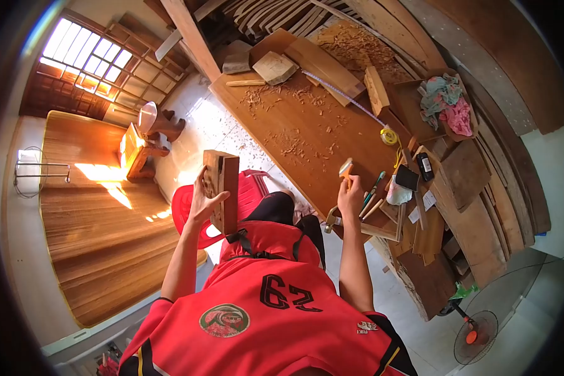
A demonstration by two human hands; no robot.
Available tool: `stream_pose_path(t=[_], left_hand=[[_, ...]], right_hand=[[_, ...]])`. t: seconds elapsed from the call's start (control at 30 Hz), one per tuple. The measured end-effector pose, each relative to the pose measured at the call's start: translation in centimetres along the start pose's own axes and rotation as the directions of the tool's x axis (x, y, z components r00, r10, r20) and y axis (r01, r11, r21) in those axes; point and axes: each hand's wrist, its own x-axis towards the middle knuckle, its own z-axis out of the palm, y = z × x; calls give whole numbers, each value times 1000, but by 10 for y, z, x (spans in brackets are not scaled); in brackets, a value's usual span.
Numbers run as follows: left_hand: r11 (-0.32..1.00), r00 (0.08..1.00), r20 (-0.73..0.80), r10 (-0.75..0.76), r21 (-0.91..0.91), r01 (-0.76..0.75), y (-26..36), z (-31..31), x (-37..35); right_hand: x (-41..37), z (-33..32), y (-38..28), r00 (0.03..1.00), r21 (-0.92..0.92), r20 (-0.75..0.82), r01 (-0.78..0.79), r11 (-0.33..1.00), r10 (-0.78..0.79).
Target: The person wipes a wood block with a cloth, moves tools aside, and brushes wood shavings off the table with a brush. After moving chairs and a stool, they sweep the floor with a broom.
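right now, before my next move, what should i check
1. Left hand grip on block: ok, held upright, off the bench.
2. Right hand grip on tool: ok, fingers closed round it.
3. Bench free of chips: not ok, shavings scattered across it.
4. Tape out of the way: ok, at the bench's far edge.
5. Tool's working end: cannot tell, too small to see.

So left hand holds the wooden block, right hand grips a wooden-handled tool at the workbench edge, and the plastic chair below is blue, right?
Not quite. The head view shows the plastic chair is red, not blue. The rest holds: the left hand holds the wooden block, and the right hand grips a wooden-handled tool at the edge of the workbench.
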Motion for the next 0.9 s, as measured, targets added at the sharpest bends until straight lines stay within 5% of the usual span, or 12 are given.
stream_pose_path(t=[0.1, 0.13, 0.23, 0.37, 0.43, 0.5, 0.57, 0.77, 0.83, 0.9], left_hand=[[999, 998, 39, -50, -1, 50, -1, 2, -5], [996, 999, 11, -41, 85, 40, 1, 2, -7], [994, 1000, -22, -14, 111, 16, -14, 2, -13], [996, 996, -49, -69, 48, 72, -28, -3, -17], [997, 995, -70, -66, -51, 63, -46, -1, -12], [994, 993, -77, -92, -65, 87, -45, -4, -8], [992, 992, -60, -113, -71, 109, -44, -7, 2], [995, 996, 7, -83, 59, 83, -45, 0, 46], [991, 998, 48, -39, 128, 33, -41, 0, 65], [982, 996, 93, 5, 189, -22, -35, 4, 91]], right_hand=[[-1, 16, -9, 990, 121, 122, 59, 991, -73], [0, 21, -8, 965, 245, 258, -112, 963, 46], [3, 12, -8, 982, 444, 167, -150, 883, 83], [-1, -22, -5, 987, 49, -147, -52, 997, 59], [-5, -22, -8, 980, -150, -11, -199, 968, 200], [-9, -9, -21, 989, -114, 16, -147, 982, 150], [-5, 18, -19, 999, 44, 27, -21, 999, 20], [51, 85, -36, 990, 140, 117, 65, 988, -81], [69, 84, -48, 980, 385, 178, -155, 910, 91], [81, 74, -51, 984, 519, 71, -178, 836, 165]])
